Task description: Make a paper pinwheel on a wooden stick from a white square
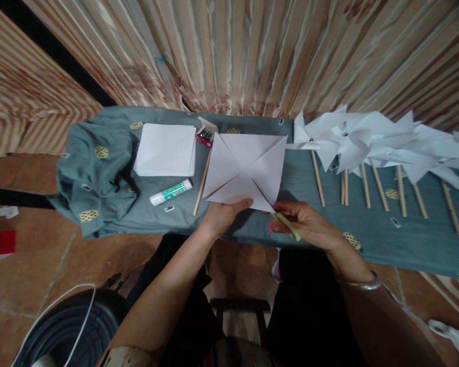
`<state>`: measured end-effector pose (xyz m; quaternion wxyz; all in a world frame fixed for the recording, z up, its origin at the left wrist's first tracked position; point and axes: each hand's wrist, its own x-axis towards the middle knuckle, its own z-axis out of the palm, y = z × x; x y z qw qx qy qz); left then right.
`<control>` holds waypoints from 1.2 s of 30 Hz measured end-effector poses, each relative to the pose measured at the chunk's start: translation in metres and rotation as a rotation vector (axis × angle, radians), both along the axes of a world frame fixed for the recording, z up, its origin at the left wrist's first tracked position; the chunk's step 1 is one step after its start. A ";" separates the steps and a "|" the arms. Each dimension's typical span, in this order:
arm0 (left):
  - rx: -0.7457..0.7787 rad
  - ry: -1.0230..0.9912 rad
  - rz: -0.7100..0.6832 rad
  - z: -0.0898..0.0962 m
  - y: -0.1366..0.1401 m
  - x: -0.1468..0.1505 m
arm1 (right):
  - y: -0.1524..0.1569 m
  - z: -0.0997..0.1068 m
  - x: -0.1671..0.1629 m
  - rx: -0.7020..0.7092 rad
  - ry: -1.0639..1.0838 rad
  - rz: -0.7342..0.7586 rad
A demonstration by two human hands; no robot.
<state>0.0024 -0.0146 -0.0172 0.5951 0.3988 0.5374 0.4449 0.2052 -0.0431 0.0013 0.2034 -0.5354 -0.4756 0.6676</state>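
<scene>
A white paper sheet (248, 158), cut inward from its corners along the diagonals, is held up over the table. My left hand (225, 214) pinches its near edge, thumb on top and fingers hidden underneath. At the sheet's near right corner, my right hand (302, 221) is closed around scissors with pale green handles (288, 227); their blades are mostly hidden. Just left of the sheet, a thin wooden stick (202, 183) lies on the cloth. Behind that stick sits an opened small red box (205, 136) of metal pins.
A stack of white paper (166, 149) and a glue stick (171, 192) lie to the left on the grey-green tablecloth (245, 227). Several finished paper pinwheels (348, 140) on sticks line the right side. Bunched cloth (99, 168) covers the left end. A striped curtain (245, 61) hangs behind.
</scene>
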 end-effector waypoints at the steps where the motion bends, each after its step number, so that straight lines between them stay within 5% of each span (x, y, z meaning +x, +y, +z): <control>1: -0.007 0.001 0.005 0.000 0.000 0.000 | 0.000 0.000 0.000 -0.002 0.000 0.001; 36: -0.044 0.022 -0.047 0.001 -0.004 0.001 | 0.002 0.001 -0.005 -0.050 0.033 -0.039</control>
